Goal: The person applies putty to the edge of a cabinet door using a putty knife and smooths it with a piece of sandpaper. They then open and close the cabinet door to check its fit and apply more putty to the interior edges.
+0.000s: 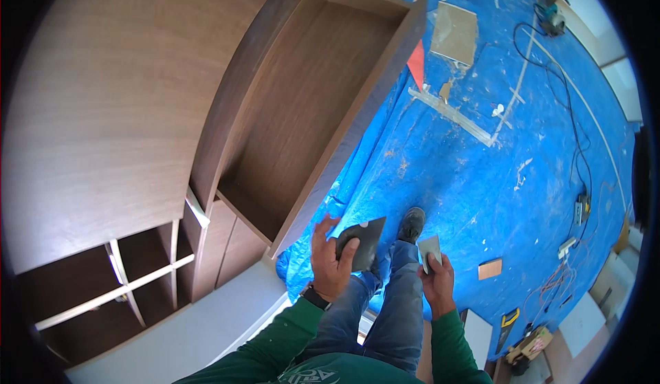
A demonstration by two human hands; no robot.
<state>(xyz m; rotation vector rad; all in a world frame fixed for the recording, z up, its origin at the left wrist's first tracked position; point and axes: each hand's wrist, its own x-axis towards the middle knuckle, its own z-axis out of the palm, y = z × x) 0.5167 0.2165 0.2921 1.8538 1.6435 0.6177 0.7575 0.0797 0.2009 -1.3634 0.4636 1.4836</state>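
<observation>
My left hand [331, 260] grips a thin dark flat piece [370, 242] between thumb and fingers, with the index finger raised. It is near the front corner of a pulled-out brown wooden drawer [313, 95], apart from it. In my right hand [438, 284], the fingers are closed round a small light-grey flat piece [430, 247], which points up and away from me. The exact kind of either piece cannot be made out. Both hands are in front of my legs, above a blue tarp [447, 184]. The drawer shows only its bare bottom and sides.
A wood-veneer cabinet [117, 95] with open compartments [141, 257] stands on the left. Cardboard [454, 33], a pale strip [454, 114] and a small brown block [489, 269] lie on the tarp. At right are a power tool [552, 19], black cords [569, 109] and a yellow-handled saw [507, 325].
</observation>
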